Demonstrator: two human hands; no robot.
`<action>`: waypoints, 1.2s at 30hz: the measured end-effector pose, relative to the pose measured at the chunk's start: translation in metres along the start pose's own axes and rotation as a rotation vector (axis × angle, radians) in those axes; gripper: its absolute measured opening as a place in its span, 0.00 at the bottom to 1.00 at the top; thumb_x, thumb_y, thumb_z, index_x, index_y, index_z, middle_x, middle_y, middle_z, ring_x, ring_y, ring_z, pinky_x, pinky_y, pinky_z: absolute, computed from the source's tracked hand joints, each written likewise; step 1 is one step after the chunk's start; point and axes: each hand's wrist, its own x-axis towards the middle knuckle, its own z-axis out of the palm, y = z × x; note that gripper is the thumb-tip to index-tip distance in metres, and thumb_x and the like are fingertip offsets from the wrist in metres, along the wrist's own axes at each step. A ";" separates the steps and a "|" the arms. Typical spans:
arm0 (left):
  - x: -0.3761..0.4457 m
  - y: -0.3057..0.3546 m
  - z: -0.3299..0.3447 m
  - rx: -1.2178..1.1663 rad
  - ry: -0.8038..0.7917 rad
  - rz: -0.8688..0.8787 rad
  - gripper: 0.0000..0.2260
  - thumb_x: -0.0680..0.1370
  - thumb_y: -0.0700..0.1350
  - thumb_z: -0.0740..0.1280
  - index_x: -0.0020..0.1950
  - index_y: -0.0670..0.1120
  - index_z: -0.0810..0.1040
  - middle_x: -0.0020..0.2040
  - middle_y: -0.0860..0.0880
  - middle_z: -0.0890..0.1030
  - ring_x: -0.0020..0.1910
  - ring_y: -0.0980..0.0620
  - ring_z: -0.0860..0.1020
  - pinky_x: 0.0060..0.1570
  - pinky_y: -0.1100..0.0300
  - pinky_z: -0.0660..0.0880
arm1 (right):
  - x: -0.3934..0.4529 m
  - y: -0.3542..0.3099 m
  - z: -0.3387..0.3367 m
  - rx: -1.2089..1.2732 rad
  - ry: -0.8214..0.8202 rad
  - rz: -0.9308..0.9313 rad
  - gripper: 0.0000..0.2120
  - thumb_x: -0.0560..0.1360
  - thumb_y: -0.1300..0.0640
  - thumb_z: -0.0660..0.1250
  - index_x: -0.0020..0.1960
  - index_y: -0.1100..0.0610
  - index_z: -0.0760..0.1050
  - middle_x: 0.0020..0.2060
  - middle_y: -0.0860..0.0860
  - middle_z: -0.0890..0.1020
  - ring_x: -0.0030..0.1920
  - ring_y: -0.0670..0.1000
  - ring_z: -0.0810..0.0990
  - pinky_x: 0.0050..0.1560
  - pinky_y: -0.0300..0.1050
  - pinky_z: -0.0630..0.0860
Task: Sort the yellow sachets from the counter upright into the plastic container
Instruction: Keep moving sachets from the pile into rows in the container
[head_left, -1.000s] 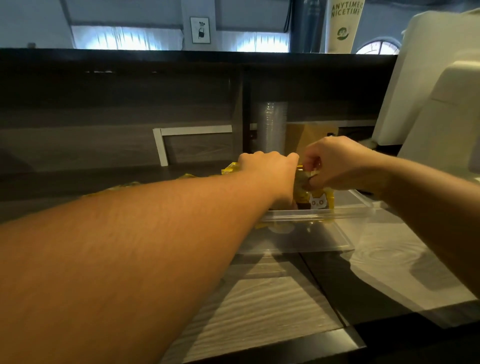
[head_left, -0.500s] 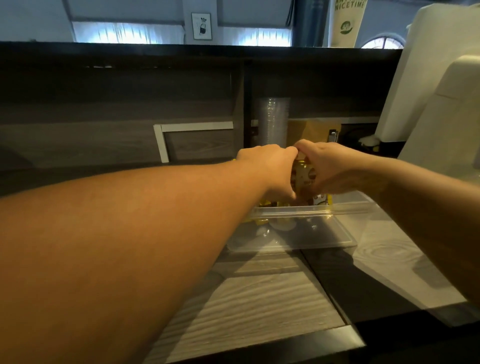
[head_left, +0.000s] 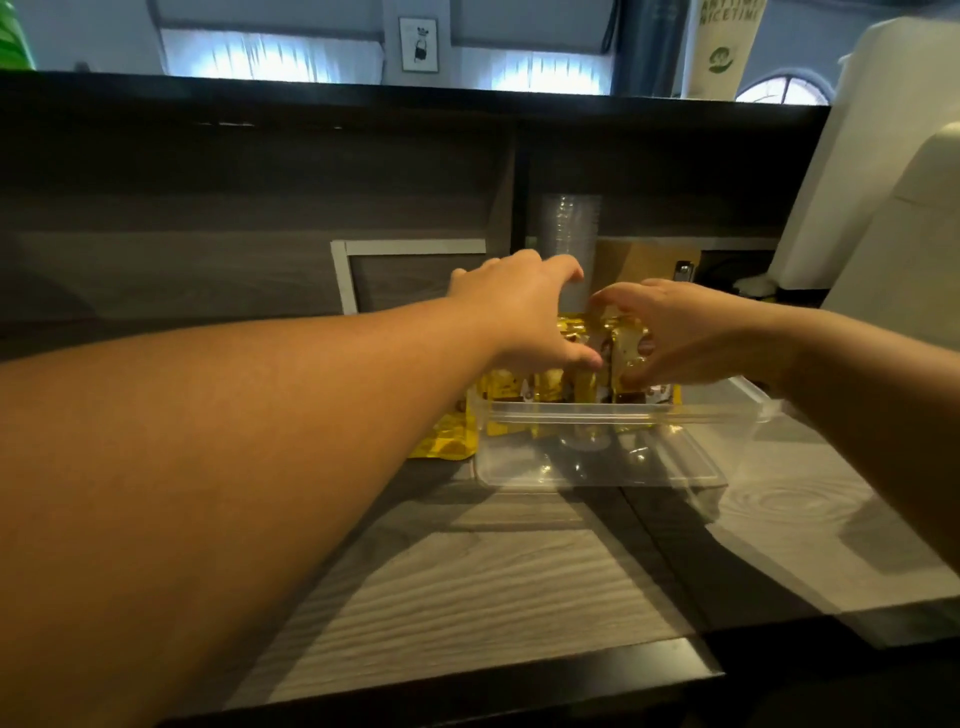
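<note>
Right now you are in the placing step: both hands sit over the far end of the plastic container (head_left: 597, 415) at mid-frame. Your right hand (head_left: 696, 338) has fingers curled round a yellow sachet (head_left: 626, 353), holding it roughly upright among the sachets in the container (head_left: 524, 387). Your left hand (head_left: 524, 312) hovers just left of it with fingers spread and relaxed; whether its thumb touches a packet I cannot tell. One loose sachet (head_left: 447, 441) lies flat on the counter (head_left: 467, 571), against the container's left wall. Next, I judge, you should seat the held packet against the row so it stays standing, then reach your left hand down for the flat one.
</note>
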 end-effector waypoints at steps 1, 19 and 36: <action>-0.005 -0.006 -0.006 -0.040 0.032 -0.019 0.39 0.67 0.71 0.70 0.74 0.58 0.64 0.70 0.50 0.71 0.68 0.45 0.71 0.64 0.40 0.71 | -0.002 -0.005 -0.005 0.002 0.030 -0.014 0.43 0.67 0.47 0.78 0.75 0.49 0.60 0.67 0.52 0.72 0.64 0.54 0.72 0.58 0.43 0.69; -0.161 -0.168 -0.020 -0.126 0.190 -0.459 0.21 0.75 0.50 0.72 0.68 0.54 0.73 0.68 0.51 0.68 0.64 0.49 0.73 0.59 0.53 0.74 | 0.015 -0.236 0.022 0.258 0.046 -0.352 0.32 0.74 0.49 0.71 0.74 0.46 0.63 0.76 0.52 0.61 0.76 0.55 0.59 0.71 0.49 0.62; -0.182 -0.188 0.010 -0.008 -0.136 -0.410 0.37 0.74 0.65 0.65 0.79 0.59 0.55 0.80 0.57 0.55 0.80 0.50 0.51 0.74 0.35 0.53 | 0.019 -0.252 0.061 0.227 -0.055 -0.277 0.39 0.74 0.42 0.69 0.78 0.44 0.52 0.77 0.46 0.61 0.77 0.52 0.57 0.74 0.48 0.55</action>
